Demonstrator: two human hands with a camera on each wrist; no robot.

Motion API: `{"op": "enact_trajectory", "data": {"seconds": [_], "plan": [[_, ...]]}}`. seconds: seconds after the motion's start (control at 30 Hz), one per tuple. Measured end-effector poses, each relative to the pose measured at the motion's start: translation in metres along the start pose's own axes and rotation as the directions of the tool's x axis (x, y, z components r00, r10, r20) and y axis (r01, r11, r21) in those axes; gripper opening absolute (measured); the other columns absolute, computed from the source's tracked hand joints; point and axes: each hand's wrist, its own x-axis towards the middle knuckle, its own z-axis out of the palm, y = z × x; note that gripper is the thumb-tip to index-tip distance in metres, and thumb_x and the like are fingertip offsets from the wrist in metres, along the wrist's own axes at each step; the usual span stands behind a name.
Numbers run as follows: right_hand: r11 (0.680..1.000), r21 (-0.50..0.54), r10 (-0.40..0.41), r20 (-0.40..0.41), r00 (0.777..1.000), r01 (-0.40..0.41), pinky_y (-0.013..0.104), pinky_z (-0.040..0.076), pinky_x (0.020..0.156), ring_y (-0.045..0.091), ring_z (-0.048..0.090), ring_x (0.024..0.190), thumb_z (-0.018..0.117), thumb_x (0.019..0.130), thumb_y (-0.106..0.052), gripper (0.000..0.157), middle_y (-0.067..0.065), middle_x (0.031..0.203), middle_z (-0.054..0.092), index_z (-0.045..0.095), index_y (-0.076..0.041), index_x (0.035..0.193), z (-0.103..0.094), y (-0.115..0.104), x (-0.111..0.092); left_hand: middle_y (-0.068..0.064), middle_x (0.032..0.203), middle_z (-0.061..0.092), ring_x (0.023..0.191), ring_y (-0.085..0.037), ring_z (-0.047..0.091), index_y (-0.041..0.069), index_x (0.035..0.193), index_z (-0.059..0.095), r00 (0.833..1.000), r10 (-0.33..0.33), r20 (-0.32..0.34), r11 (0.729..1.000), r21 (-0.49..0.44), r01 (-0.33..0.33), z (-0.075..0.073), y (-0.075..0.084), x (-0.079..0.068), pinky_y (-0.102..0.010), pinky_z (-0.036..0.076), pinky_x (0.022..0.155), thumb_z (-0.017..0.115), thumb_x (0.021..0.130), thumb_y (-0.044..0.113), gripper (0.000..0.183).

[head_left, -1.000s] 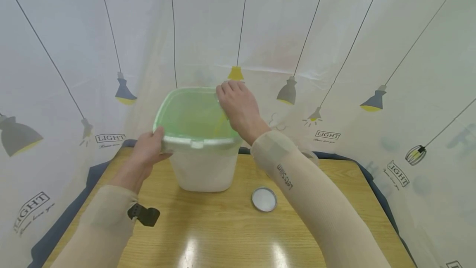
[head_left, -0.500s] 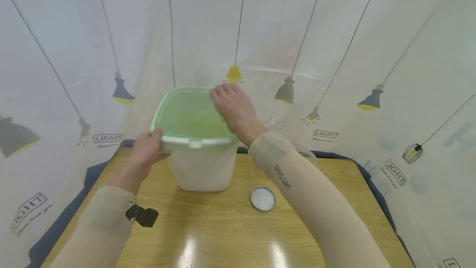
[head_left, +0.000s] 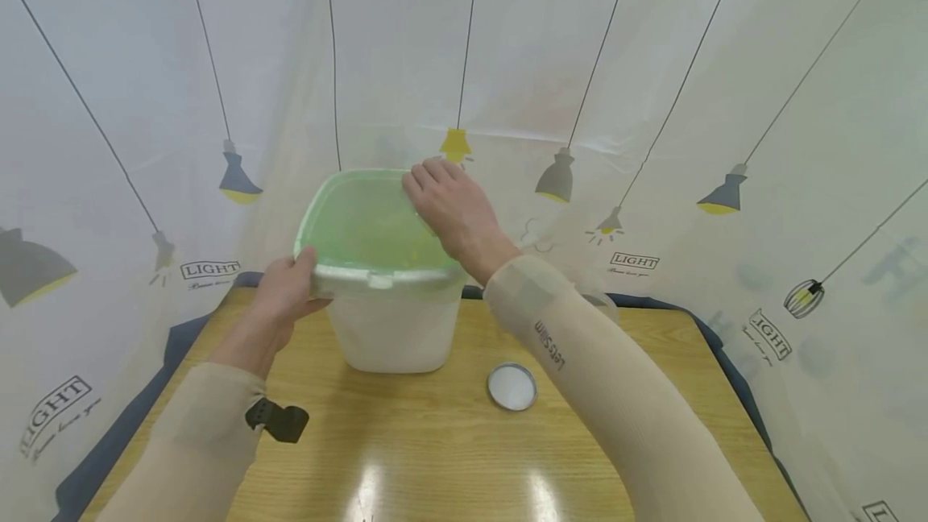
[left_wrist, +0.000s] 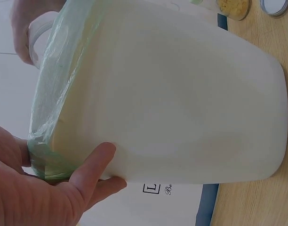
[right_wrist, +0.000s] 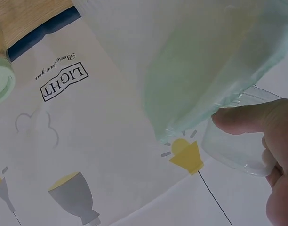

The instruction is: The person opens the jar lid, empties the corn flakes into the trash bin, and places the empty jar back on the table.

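Observation:
A white plastic bin [head_left: 399, 337] stands on the table with a thin green bag [head_left: 348, 224] lining it and folded over its rim. My left hand [head_left: 290, 288] grips the bin's rim at the left, thumb on top and fingers against the outer wall [left_wrist: 181, 94]. At the far right of the opening, my right hand [head_left: 457, 208] holds a clear plastic jar [right_wrist: 238, 150] tipped at the rim. In the head view the hand hides that jar. Blurred yellow [head_left: 413, 244] shows inside the bag.
A round silver-rimmed lid [head_left: 512, 387] lies right of the bin. Behind my right forearm stands another clear jar [head_left: 600, 303], with yellow contents [left_wrist: 233, 7] in the left wrist view. A lamp-printed sheet [head_left: 652, 103] surrounds the wooden table [head_left: 420, 449].
My right hand has shifted slightly left along the rim. The yellow streak below it inside the bin has faded to a faint patch. My left hand keeps its hold.

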Motion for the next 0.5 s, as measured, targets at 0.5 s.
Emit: {"op": "enact_trajectory", "data": {"seconds": [0.5], "plan": [[0.993,-0.085,-0.083,-0.006,0.997,0.082,0.033,0.032,0.116,0.021,0.047,0.123,0.062,0.081,0.005,0.055,0.004,0.130,0.055,0.049,-0.007,0.132,-0.0005,-0.0037,0.0006,-0.025,0.152,0.028,0.142,-0.038,0.034,-0.004,0.151,0.020,1.000,0.008,-0.006,1.000,0.001,-0.008,-0.0009,-0.0024,0.0004,-0.042,0.040,0.113,0.020,0.104,0.043,0.066]]}}
